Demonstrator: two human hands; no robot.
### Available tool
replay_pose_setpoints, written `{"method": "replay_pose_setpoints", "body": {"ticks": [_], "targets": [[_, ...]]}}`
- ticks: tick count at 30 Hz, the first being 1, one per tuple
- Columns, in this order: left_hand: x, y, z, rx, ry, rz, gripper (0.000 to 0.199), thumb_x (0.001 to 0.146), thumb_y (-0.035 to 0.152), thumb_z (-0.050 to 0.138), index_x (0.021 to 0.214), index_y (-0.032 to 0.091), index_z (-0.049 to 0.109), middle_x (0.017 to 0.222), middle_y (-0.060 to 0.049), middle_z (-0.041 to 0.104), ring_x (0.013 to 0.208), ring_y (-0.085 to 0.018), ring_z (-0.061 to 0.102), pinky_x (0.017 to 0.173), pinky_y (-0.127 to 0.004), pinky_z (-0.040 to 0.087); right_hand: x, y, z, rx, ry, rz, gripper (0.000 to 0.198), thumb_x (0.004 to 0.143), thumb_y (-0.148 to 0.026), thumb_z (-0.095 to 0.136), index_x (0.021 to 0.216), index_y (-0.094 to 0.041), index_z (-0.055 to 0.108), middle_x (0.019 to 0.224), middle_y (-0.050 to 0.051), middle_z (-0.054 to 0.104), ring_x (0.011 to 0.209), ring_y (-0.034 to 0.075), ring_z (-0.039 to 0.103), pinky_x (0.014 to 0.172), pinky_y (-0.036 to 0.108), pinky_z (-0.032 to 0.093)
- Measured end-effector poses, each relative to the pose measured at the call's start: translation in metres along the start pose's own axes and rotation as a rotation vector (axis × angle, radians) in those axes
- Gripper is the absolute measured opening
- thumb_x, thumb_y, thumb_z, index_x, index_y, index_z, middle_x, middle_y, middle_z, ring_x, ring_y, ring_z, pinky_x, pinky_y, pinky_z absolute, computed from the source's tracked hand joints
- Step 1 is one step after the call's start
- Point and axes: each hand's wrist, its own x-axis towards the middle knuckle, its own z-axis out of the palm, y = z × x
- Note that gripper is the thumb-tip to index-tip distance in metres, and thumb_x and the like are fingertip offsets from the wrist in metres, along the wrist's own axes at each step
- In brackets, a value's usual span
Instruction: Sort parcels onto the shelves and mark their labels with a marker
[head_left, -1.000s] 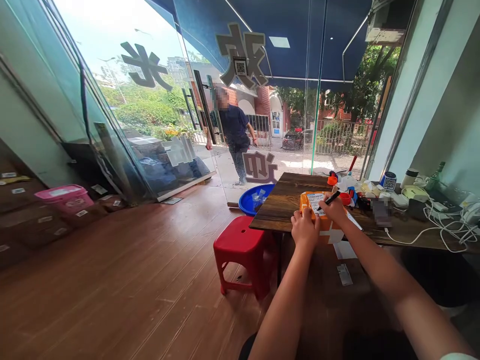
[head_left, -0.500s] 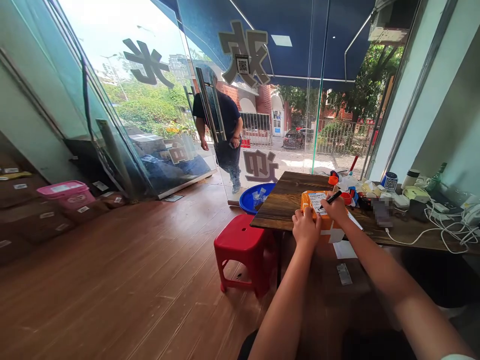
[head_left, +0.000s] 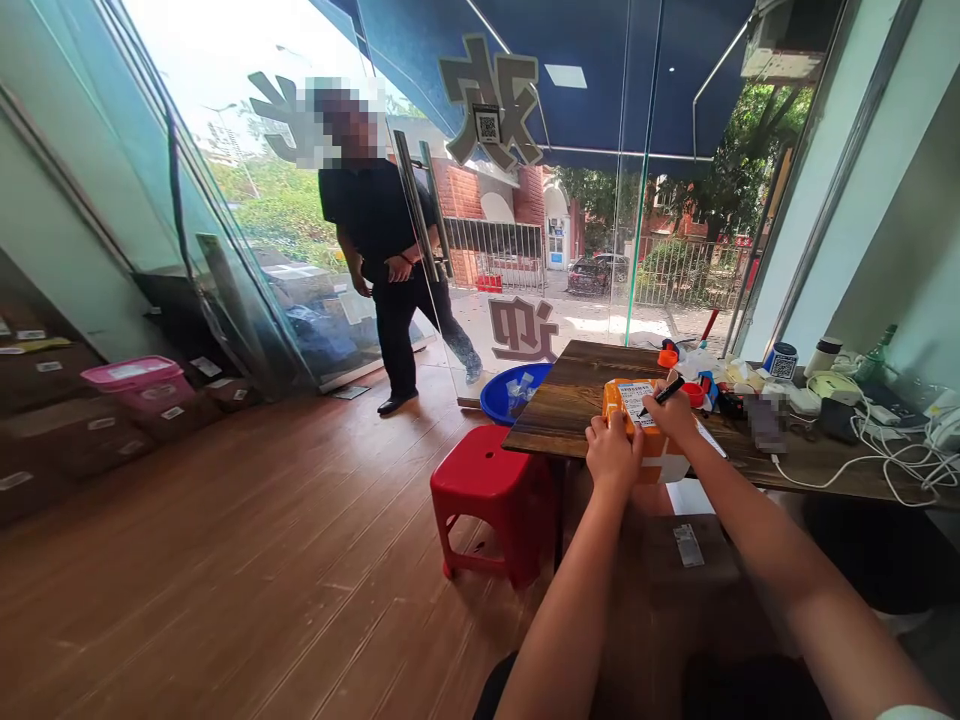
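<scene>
An orange parcel [head_left: 616, 397] with a white printed label [head_left: 634, 396] rests at the near edge of the dark wooden table [head_left: 559, 400]. My left hand [head_left: 613, 455] grips its near left side, fingers closed over the edge. In my right hand [head_left: 675, 415] is a black marker pen [head_left: 664, 393], held in a writing grip with its tip at the label. My right hand partly covers the parcel's right side.
A red plastic stool [head_left: 480, 475] stands left of the table, near a blue basin [head_left: 487, 398]. Cables [head_left: 911, 440] and small items crowd the table's right end. A person [head_left: 375, 225] steps through the glass doorway. Boxes and a pink tub [head_left: 142, 385] sit at left.
The person has come from behind the glass door into the doorway, moving left and nearer. My hands, the parcel and the marker pen stay almost in place.
</scene>
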Motion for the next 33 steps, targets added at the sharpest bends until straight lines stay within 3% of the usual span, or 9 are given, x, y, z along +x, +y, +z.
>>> {"method": "replay_pose_setpoints", "body": {"ticks": [7, 33], "targets": [[-0.0002, 0.0008, -0.0013, -0.019, -0.008, -0.002, 0.033, 0.099, 0.039, 0.048, 0.123, 0.019, 0.063, 0.129, -0.017, 0.056, 0.12, -0.031, 0.053, 0.094, -0.042, 0.051, -0.0002, -0.0006, -0.0006, 0.026, -0.003, 0.01, 0.023, 0.067, -0.035, 0.052, 0.057, -0.028, 0.033, 0.05, -0.006, 0.037, 0.055, 0.017, 0.038, 0.058, 0.031, 0.031], [-0.0006, -0.001, -0.0007, -0.015, -0.003, 0.008, 0.035, 0.1, 0.04, 0.047, 0.125, 0.02, 0.062, 0.128, -0.017, 0.057, 0.12, -0.032, 0.053, 0.093, -0.042, 0.051, -0.0013, 0.0031, 0.0023, 0.008, 0.077, 0.043, 0.025, 0.071, -0.036, 0.051, 0.059, -0.028, 0.03, 0.049, -0.006, 0.037, 0.055, 0.018, 0.04, 0.057, 0.03, 0.029]]}}
